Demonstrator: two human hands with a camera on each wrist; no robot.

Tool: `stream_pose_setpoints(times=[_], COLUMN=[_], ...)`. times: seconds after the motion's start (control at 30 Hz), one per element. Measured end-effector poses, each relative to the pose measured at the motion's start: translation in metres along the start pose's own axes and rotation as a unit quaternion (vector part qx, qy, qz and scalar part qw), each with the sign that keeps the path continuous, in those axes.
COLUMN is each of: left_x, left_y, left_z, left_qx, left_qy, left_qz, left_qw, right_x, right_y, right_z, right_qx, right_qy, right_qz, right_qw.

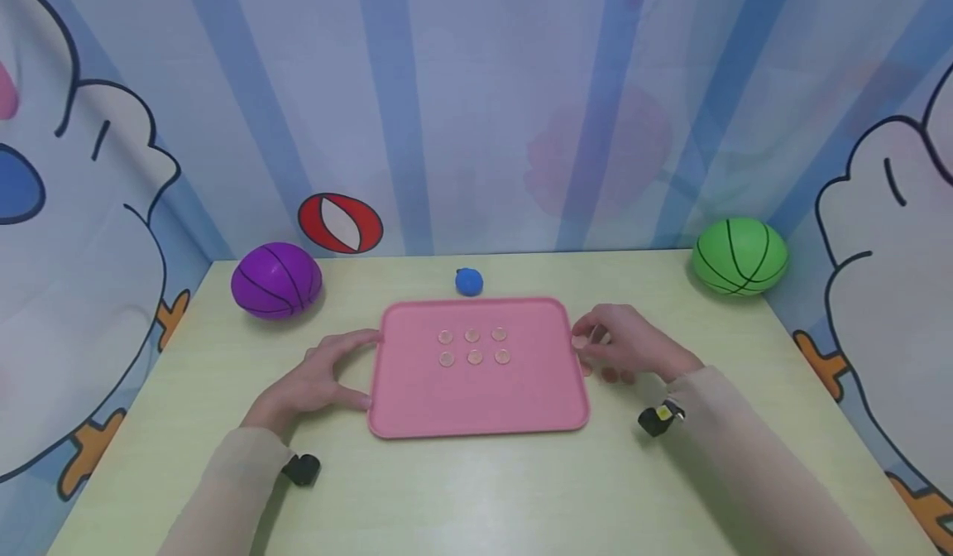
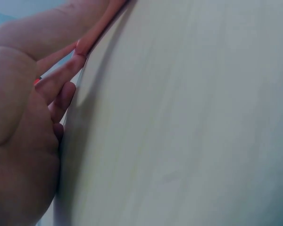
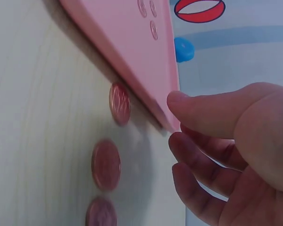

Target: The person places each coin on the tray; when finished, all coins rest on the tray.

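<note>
Striped blue backdrop (image 1: pixel 476 109) w/ cartoon figures (image 1: pixel 74 308) at both sides fills top of frame; pale tabletop (image 1: pixel 476 498) runs below it. Pink tray (image 1: pixel 476 411) noted at ctr, lying flat; six coins (image 1: pixel 474 357) on it in two rows of three, evenly spaced, prob. so the count reads at a glance. Three loose coins (image 3: pixel 106 165) lie on tabletop just beside tray's R edge, approx. in line; pos. judged convenient, i.e. a short reach for R hand (image 1: pixel 629 341). R hand is at tray's R rim, thumb & forefinger appearing to pinch a further coin (image 1: pixel 579 342) by the tips; R wrist view doesn't show it, so ID not fully confirmed. L hand (image 1: pixel 316 378) spread, not clenched, grasping nothing; thumb & fingertips touch L rim, presumably bracing tray vs. sliding. Purple ball (image 1: pixel 275 280) (left of frame), green ball (image 1: pixel 739 256) (right) & small blue ball (image 1: pixel 469 282) (just above tray) all apart from hands, likely set back to avoid obstruction. Blue ball's material: can't tell.
</note>
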State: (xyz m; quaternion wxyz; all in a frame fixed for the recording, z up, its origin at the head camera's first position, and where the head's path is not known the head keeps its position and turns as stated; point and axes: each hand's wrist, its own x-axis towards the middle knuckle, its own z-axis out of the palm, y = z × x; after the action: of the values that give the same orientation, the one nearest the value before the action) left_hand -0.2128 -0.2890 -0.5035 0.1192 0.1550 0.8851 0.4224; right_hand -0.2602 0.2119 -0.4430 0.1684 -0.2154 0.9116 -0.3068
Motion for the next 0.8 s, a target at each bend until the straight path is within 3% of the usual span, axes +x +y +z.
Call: stream_pose_setpoints(times=[0.13,0.23,0.37,0.53,0.8], left_x=[0.001,0.001,0.001,0.000,0.000], left_y=[-0.002,-0.002,-0.001,0.001,0.001], left_z=[0.000,0.000,-0.001,-0.001,-0.001], left_qx=[0.000,-0.001,-0.002,-0.003,-0.002], left_qy=[-0.001,-0.001,0.000,0.000,0.000], left_qz=[-0.003,-0.004,-0.005,-0.013,-0.008], left_qw=[1.0000,1.0000,1.0000,0.9999,1.0000], right_x=[0.005,0.011,0.022,0.034,0.046], right_y=[-0.012,-0.020,-0.029,-0.044,-0.069], right_z=[0.008,0.015,0.024,0.037,0.060], right_qx=[0.022,0.028,0.003,-0.047,-0.071], right_qy=[-0.009,-0.009,0.007,0.020,0.022], right_qz=[0.027,0.022,-0.041,-0.118,-0.153], right_qw=[0.999,0.999,0.999,0.992,0.985])
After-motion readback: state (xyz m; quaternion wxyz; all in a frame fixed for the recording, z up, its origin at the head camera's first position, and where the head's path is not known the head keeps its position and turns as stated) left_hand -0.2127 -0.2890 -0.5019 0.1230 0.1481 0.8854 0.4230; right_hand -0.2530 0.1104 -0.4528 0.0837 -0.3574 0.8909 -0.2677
